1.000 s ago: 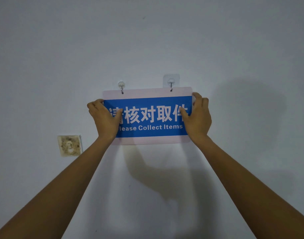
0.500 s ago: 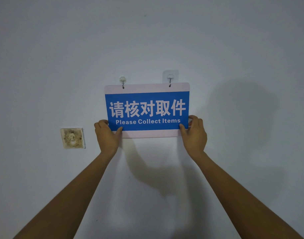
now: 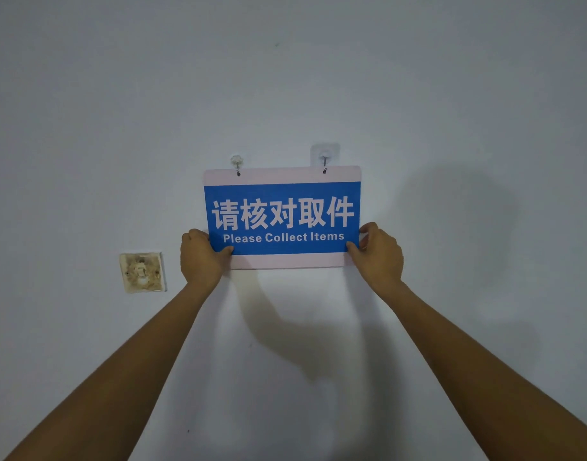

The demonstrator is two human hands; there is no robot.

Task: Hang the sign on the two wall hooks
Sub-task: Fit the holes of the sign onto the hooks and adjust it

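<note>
Pale wall (image 3: 451, 94), head view: blue sign (image 3: 282, 217) hangs flat near the wall's middle, its top margin caught on left hook (image 3: 236, 160) and right hook (image 3: 324, 157). Left hand (image 3: 202, 257) pinches the sign's lower left corner, right hand (image 3: 380, 252) the lower right, presumably to level and steady it before release. Stained plate (image 3: 141, 271) lies leftward.
</note>
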